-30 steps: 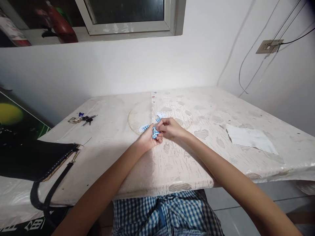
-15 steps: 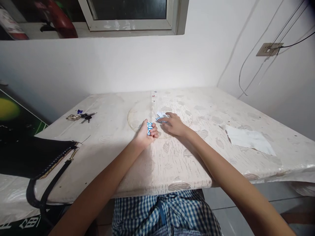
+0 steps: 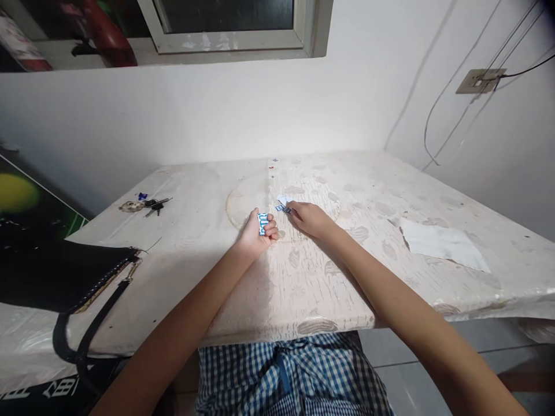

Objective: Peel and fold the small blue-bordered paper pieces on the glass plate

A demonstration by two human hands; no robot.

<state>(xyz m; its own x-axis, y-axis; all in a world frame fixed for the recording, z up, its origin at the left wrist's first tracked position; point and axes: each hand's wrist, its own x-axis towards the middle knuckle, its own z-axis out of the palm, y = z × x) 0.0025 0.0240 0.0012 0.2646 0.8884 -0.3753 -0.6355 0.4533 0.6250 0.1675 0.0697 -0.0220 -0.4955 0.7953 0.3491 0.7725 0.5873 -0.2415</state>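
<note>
The left hand point(image 3: 257, 232) has its fingers curled round a blue-and-white card point(image 3: 262, 223); the right hand's point(image 3: 311, 219) bunched fingers meet a blue-and-white strip point(image 3: 280, 208) (gripped or not, I cannot tell). One card is in hand; a white scrap point(image 3: 283, 199) lies just beyond the right fingers.

My left hand point(image 3: 255, 236) holds a blue-and-white piece point(image 3: 262, 224); my right hand point(image 3: 310, 218) touches patterned pieces point(image 3: 282, 208) on the desk point(image 3: 240, 306); keys point(image 3: 155, 204) lie leftward.
</note>
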